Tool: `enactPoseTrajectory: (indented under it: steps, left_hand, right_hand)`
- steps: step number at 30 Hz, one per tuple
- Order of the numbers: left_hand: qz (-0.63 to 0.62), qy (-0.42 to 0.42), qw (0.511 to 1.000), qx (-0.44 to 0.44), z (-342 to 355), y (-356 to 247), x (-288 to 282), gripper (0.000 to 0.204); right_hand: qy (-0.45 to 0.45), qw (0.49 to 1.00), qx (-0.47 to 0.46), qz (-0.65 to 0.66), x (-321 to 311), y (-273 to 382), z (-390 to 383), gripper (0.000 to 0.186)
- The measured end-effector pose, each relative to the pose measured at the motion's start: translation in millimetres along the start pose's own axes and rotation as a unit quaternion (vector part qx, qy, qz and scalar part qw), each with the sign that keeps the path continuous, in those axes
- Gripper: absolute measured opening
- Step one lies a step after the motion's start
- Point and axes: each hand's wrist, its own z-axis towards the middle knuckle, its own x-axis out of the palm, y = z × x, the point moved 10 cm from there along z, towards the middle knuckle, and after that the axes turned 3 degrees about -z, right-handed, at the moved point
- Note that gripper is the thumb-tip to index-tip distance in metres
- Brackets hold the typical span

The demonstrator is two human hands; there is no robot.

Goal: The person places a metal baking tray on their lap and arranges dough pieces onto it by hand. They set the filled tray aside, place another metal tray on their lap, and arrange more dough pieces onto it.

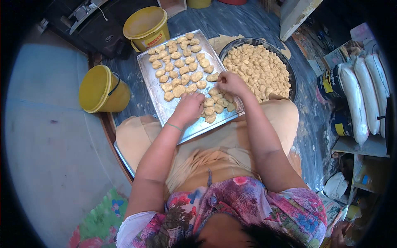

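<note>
A metal baking tray [159, 105] lies tilted across my lap, with rows of small tan dough pieces [179, 63] over its far and middle part. A loose heap of dough pieces [210, 110] sits at its near right side, between my hands. My left hand [189, 109] is over the middle of the tray, fingers bent in beside the nearest row; what is under its fingertips is hidden. At the tray's right edge my right hand [232, 84] has its fingers drawn together on a dough piece [212, 77] at the end of a row.
Right of the tray stands a wide black basin [294, 80] full of similar dough pieces. Two yellow buckets [113, 93] stand at the left and far left. Shelves at the right hold dark tubs [329, 84] and long white plastic packs [353, 105].
</note>
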Motion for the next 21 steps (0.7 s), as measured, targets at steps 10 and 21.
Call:
enactPoseTrajectory:
  steps: [10, 21]
  left_hand:
    - [-0.174, -0.249, 0.938, -0.165, -76.7, 69.4, -65.3, 0.024]
    - [-0.011, -0.274, 0.946, -0.175, -93.2, 84.2, -50.0, 0.016]
  right_hand:
    - [0.016, 0.987, -0.084, 0.138, 11.3, 53.3, -25.1, 0.017]
    - [0.078, 0.982, -0.159, -0.070, 87.6, 108.5, -45.1, 0.035]
